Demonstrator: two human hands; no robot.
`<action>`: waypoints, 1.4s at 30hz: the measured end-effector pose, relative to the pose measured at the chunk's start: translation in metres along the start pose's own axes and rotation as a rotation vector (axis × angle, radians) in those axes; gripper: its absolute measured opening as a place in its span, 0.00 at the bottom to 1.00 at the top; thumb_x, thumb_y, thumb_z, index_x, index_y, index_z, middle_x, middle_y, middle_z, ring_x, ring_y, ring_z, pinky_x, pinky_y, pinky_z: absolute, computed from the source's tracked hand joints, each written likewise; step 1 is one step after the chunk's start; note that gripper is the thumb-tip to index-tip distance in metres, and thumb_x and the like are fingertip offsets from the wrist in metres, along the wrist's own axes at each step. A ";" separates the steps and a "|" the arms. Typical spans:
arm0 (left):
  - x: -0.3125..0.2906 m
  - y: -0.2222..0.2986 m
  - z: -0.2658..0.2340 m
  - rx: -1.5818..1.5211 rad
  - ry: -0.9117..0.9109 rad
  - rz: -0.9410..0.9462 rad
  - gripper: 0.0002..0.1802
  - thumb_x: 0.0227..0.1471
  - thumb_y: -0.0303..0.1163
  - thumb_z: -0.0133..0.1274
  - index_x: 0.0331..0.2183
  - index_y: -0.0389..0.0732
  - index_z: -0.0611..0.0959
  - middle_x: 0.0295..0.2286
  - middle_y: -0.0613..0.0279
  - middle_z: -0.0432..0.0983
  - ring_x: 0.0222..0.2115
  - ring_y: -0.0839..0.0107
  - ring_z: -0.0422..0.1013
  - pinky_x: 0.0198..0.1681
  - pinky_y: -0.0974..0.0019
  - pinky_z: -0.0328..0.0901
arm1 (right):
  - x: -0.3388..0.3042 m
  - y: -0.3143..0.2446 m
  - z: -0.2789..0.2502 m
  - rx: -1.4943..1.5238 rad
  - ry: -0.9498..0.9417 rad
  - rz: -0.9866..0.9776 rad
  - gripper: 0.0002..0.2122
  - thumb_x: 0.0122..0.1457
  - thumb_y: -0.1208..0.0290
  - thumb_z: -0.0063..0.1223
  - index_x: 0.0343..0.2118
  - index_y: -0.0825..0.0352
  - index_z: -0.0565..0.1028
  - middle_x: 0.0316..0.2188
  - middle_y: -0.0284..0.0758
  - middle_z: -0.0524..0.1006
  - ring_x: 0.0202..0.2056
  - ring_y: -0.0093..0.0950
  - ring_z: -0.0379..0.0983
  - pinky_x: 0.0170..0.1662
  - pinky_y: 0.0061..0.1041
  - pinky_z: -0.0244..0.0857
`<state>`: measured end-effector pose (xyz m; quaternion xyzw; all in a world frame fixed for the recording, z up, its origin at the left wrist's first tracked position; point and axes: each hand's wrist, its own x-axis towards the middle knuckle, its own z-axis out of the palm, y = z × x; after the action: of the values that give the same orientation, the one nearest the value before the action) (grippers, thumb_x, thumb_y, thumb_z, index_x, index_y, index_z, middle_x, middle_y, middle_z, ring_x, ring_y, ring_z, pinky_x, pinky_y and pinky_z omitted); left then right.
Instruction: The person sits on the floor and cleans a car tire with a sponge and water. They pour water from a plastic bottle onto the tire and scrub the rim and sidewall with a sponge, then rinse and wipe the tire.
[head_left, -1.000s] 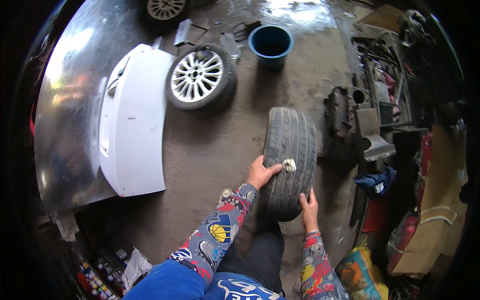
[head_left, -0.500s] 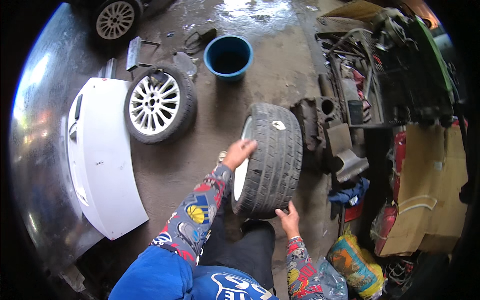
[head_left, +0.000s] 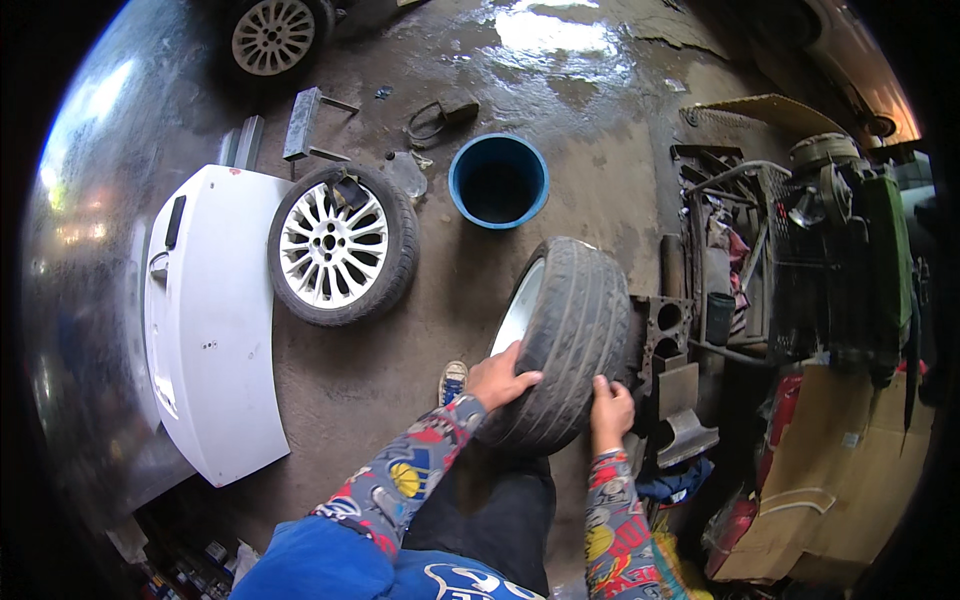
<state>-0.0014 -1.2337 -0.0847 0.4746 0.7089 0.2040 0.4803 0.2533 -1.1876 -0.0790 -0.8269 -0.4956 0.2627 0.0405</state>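
Between the blue bucket [head_left: 537, 190] and the person's legs [head_left: 505, 510], the tyre [head_left: 578, 340] leans; left hand [head_left: 498, 378] holds its left side, right hand [head_left: 611, 412] its right; even pressure from both should steady it.

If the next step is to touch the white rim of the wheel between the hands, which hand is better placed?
Probably the left hand: it touches the wheel at its left edge, near the white rim. The right hand is across the tread, on the side away from that rim.
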 end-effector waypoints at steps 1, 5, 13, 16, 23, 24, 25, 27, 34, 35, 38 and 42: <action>0.021 0.019 0.002 0.027 0.026 -0.037 0.39 0.54 0.59 0.57 0.57 0.41 0.71 0.46 0.41 0.79 0.48 0.42 0.74 0.51 0.46 0.67 | 0.028 -0.002 -0.006 0.157 -0.058 -0.001 0.27 0.58 0.48 0.63 0.49 0.69 0.81 0.43 0.45 0.84 0.47 0.39 0.81 0.51 0.36 0.71; 0.095 0.078 0.010 -0.208 0.274 -0.223 0.33 0.59 0.56 0.54 0.54 0.40 0.79 0.46 0.38 0.79 0.49 0.43 0.75 0.52 0.49 0.68 | 0.080 0.031 -0.044 0.778 -0.467 0.108 0.26 0.63 0.57 0.62 0.58 0.71 0.75 0.39 0.31 0.81 0.36 0.21 0.75 0.38 0.19 0.64; 0.091 0.037 0.017 -0.195 -0.131 -0.228 0.51 0.50 0.63 0.63 0.62 0.34 0.71 0.58 0.42 0.71 0.60 0.51 0.67 0.64 0.57 0.60 | 0.114 0.007 -0.044 0.829 -0.632 -0.005 0.44 0.57 0.73 0.67 0.72 0.72 0.50 0.69 0.51 0.60 0.69 0.42 0.56 0.67 0.35 0.56; 0.102 0.040 0.032 -0.214 0.010 -0.073 0.59 0.43 0.55 0.71 0.66 0.34 0.62 0.64 0.37 0.61 0.65 0.49 0.60 0.67 0.55 0.55 | 0.184 -0.032 -0.072 0.854 -0.659 -0.054 0.41 0.59 0.73 0.65 0.72 0.72 0.52 0.68 0.49 0.62 0.66 0.42 0.63 0.65 0.37 0.59; 0.217 0.111 0.006 -0.135 0.287 -0.178 0.46 0.47 0.51 0.70 0.60 0.35 0.73 0.53 0.42 0.76 0.56 0.51 0.72 0.60 0.56 0.65 | 0.263 -0.068 -0.098 0.912 -0.609 0.072 0.36 0.62 0.68 0.64 0.69 0.72 0.58 0.61 0.50 0.71 0.60 0.35 0.71 0.61 0.36 0.65; 0.234 0.120 0.000 -0.160 0.294 -0.218 0.45 0.47 0.52 0.69 0.58 0.34 0.74 0.51 0.42 0.78 0.54 0.52 0.74 0.58 0.56 0.66 | 0.262 -0.073 -0.089 0.803 -0.607 0.035 0.37 0.61 0.70 0.65 0.69 0.73 0.59 0.61 0.52 0.71 0.61 0.37 0.70 0.63 0.36 0.64; 0.248 0.127 -0.005 -0.103 0.348 -0.218 0.44 0.47 0.53 0.70 0.57 0.34 0.76 0.50 0.43 0.79 0.53 0.52 0.75 0.57 0.56 0.67 | 0.261 -0.079 -0.078 0.785 -0.606 0.018 0.37 0.59 0.73 0.66 0.68 0.74 0.60 0.62 0.54 0.70 0.63 0.37 0.68 0.65 0.34 0.63; 0.271 0.137 -0.016 -0.160 0.314 -0.169 0.45 0.47 0.54 0.70 0.57 0.34 0.76 0.51 0.43 0.79 0.53 0.52 0.75 0.57 0.56 0.67 | 0.268 -0.096 -0.064 0.718 -0.636 -0.068 0.38 0.58 0.73 0.67 0.69 0.75 0.59 0.61 0.53 0.71 0.60 0.37 0.70 0.61 0.31 0.67; 0.352 0.144 -0.064 -0.149 -0.096 -0.243 0.61 0.32 0.65 0.74 0.58 0.30 0.75 0.52 0.38 0.77 0.54 0.50 0.74 0.59 0.55 0.66 | 0.368 -0.201 -0.086 0.754 -0.504 -0.206 0.29 0.58 0.77 0.62 0.62 0.80 0.67 0.47 0.35 0.80 0.43 0.22 0.75 0.50 0.21 0.68; 0.371 0.149 -0.071 -0.118 -0.124 -0.266 0.61 0.32 0.65 0.74 0.57 0.30 0.76 0.51 0.39 0.78 0.53 0.50 0.74 0.59 0.56 0.66 | 0.384 -0.220 -0.094 0.697 -0.528 -0.165 0.28 0.58 0.78 0.61 0.61 0.81 0.68 0.47 0.35 0.80 0.44 0.22 0.75 0.51 0.20 0.67; 0.413 0.158 -0.096 -0.095 -0.161 -0.314 0.57 0.31 0.66 0.73 0.53 0.31 0.81 0.48 0.40 0.80 0.51 0.49 0.76 0.57 0.57 0.68 | 0.419 -0.272 -0.110 0.484 -0.515 -0.120 0.28 0.56 0.78 0.56 0.61 0.82 0.68 0.44 0.33 0.79 0.40 0.22 0.74 0.48 0.20 0.67; 0.435 0.170 -0.132 -0.183 -0.125 -0.350 0.50 0.36 0.65 0.71 0.48 0.32 0.84 0.46 0.42 0.82 0.48 0.52 0.78 0.50 0.58 0.71 | 0.441 -0.340 -0.101 0.324 -0.366 -0.289 0.34 0.48 0.74 0.57 0.62 0.78 0.69 0.30 0.30 0.73 0.31 0.22 0.68 0.38 0.22 0.65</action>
<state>-0.0742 -0.7545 -0.1094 0.3100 0.7279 0.1511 0.5927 0.1935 -0.6258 -0.0550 -0.6691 -0.5589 0.4751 0.1190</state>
